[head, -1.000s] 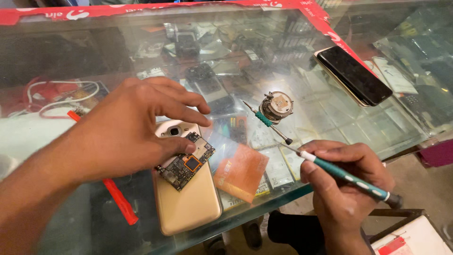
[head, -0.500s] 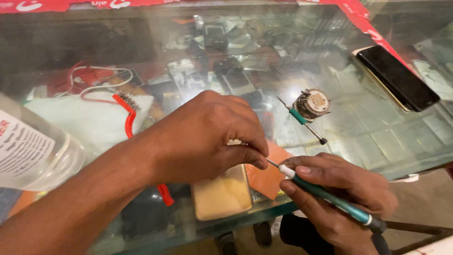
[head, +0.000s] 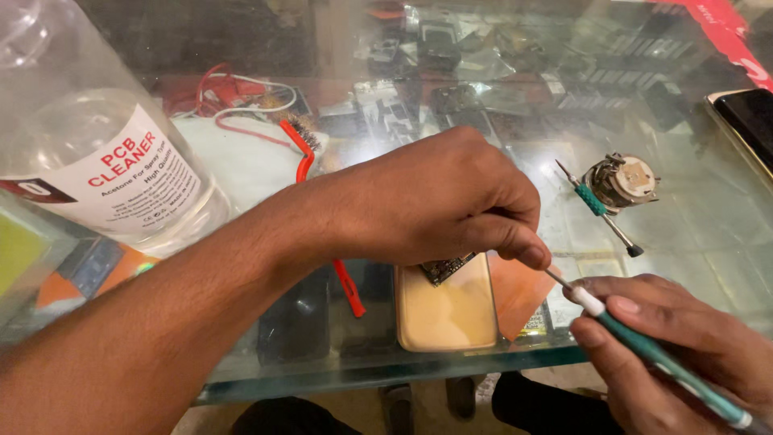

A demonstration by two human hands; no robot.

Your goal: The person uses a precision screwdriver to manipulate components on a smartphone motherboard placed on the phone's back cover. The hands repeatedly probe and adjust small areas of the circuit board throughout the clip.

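Note:
My left hand (head: 439, 201) lies over the top of a gold phone (head: 447, 310) on the glass counter, its fingers pressing a small circuit board (head: 447, 268) whose corner shows under the palm. My right hand (head: 684, 354) grips a green-handled screwdriver (head: 644, 346). The screwdriver's tip points up-left and meets the left index fingertip by the board's right side. An orange square pad (head: 519, 290) sits to the right of the phone, partly under both hands.
A clear plastic bottle (head: 97, 161) with a white label stands at the left. A red-handled brush (head: 302, 153) runs under my left arm. A second green screwdriver (head: 600, 208), a round metal part (head: 622, 179) and a dark phone (head: 749, 121) lie right. The glass edge (head: 386, 374) is close.
The view has shifted left, bringing the bottle in. My left hand has closed down over the board and phone, and the screwdriver tip has moved in to the left fingertips.

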